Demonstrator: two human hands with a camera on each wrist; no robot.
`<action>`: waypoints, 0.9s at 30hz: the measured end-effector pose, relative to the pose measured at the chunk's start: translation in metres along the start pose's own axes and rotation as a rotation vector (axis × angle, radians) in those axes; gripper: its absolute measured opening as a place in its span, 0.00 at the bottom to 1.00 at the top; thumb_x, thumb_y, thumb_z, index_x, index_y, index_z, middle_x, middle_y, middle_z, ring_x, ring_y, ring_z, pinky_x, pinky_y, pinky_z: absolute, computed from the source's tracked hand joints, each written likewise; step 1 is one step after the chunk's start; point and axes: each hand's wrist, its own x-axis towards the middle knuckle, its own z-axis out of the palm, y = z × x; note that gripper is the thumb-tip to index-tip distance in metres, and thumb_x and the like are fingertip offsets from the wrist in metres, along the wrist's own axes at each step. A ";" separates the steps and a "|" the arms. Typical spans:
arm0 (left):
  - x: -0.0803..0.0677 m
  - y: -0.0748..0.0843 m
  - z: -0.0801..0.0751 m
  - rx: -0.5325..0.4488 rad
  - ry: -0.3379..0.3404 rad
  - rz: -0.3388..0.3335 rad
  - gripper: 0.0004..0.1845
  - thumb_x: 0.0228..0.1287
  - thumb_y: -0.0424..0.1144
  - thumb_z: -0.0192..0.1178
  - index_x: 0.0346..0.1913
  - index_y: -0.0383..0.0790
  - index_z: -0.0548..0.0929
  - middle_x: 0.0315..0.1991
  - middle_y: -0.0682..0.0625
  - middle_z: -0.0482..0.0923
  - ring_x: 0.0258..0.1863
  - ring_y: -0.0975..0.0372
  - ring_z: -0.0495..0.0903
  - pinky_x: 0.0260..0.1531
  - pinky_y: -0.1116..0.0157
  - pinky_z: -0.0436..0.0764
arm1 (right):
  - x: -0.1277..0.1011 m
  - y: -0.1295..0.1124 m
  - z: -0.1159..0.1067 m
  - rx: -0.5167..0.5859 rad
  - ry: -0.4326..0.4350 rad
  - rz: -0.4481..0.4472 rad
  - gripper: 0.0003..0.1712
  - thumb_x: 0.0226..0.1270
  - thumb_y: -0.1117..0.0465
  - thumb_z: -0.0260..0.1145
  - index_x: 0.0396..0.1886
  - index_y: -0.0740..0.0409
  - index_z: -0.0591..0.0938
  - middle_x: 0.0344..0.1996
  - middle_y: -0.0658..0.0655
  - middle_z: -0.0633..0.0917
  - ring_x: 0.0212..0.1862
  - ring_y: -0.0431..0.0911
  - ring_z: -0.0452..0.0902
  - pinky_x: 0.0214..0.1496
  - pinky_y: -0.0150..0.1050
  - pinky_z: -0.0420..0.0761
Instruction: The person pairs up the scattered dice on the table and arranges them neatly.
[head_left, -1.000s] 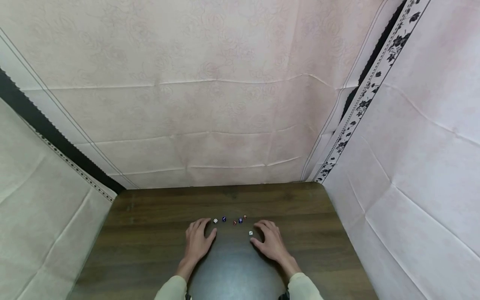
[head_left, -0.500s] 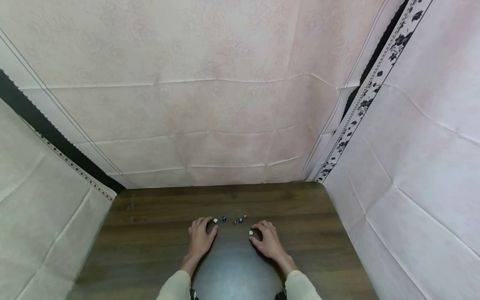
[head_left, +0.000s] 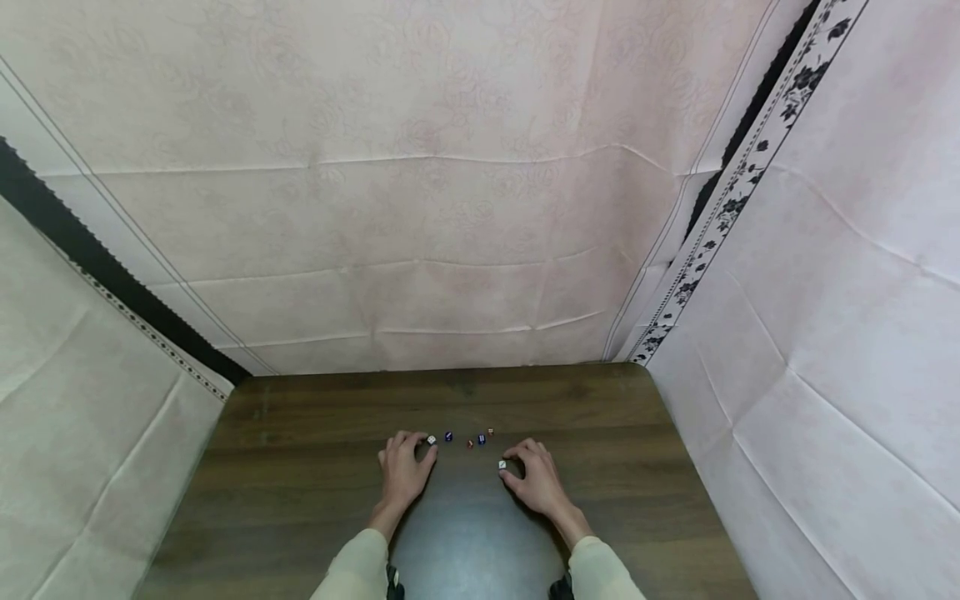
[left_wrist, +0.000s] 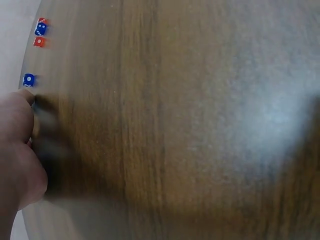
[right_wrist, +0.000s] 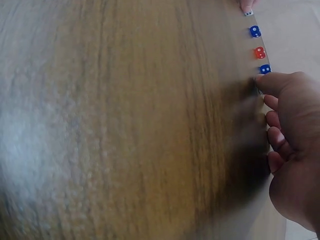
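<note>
In the head view my left hand (head_left: pixel 403 468) pinches a white die (head_left: pixel 431 440) between thumb and forefinger at the table. My right hand (head_left: pixel 538 478) pinches another white die (head_left: pixel 502 464) with its thumb and forefinger. Between the hands lie a blue die (head_left: pixel 448 436), a red die (head_left: pixel 470 444), a second blue die (head_left: pixel 482 438) and a small reddish die (head_left: pixel 491 431). The left wrist view has my left hand (left_wrist: pixel 17 145) beside the nearer blue die (left_wrist: pixel 29 79), its own die hidden. My right hand (right_wrist: pixel 295 130) hides its die in the right wrist view.
A dark wooden table (head_left: pixel 315 417) lies under both hands, its far edge beyond the dice. Pale patterned cloths hang behind the table (head_left: pixel 465 250) and on its right side (head_left: pixel 825 375), with another on the left (head_left: pixel 82 400).
My left hand has moved slightly right and its thumb and forefinger have come to its white die. My right hand's thumb and forefinger have closed in on the other white die.
</note>
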 end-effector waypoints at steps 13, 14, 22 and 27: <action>0.002 -0.001 0.001 -0.012 0.016 0.004 0.10 0.70 0.39 0.80 0.49 0.39 0.95 0.48 0.41 0.90 0.50 0.46 0.85 0.48 0.49 0.69 | 0.000 0.000 0.002 0.017 0.022 -0.002 0.08 0.75 0.57 0.80 0.50 0.50 0.93 0.47 0.50 0.85 0.52 0.46 0.77 0.60 0.51 0.75; 0.002 -0.001 0.001 -0.010 0.017 0.007 0.10 0.70 0.38 0.80 0.49 0.39 0.95 0.48 0.41 0.90 0.50 0.46 0.85 0.48 0.49 0.69 | 0.000 0.000 0.002 0.019 0.025 -0.002 0.07 0.75 0.57 0.80 0.49 0.49 0.93 0.47 0.50 0.85 0.52 0.46 0.78 0.60 0.51 0.75; 0.001 -0.001 0.000 -0.020 0.042 0.041 0.09 0.69 0.37 0.80 0.47 0.38 0.95 0.46 0.40 0.90 0.48 0.46 0.85 0.46 0.49 0.69 | -0.001 0.000 0.003 0.012 0.053 -0.014 0.06 0.73 0.58 0.82 0.46 0.49 0.94 0.45 0.49 0.85 0.51 0.45 0.78 0.60 0.50 0.75; 0.000 0.000 -0.001 -0.005 0.049 0.052 0.09 0.68 0.36 0.81 0.47 0.38 0.95 0.45 0.41 0.91 0.46 0.46 0.86 0.45 0.49 0.70 | -0.002 -0.001 0.003 0.017 0.046 -0.003 0.06 0.74 0.58 0.82 0.46 0.49 0.93 0.45 0.47 0.85 0.52 0.45 0.78 0.61 0.51 0.76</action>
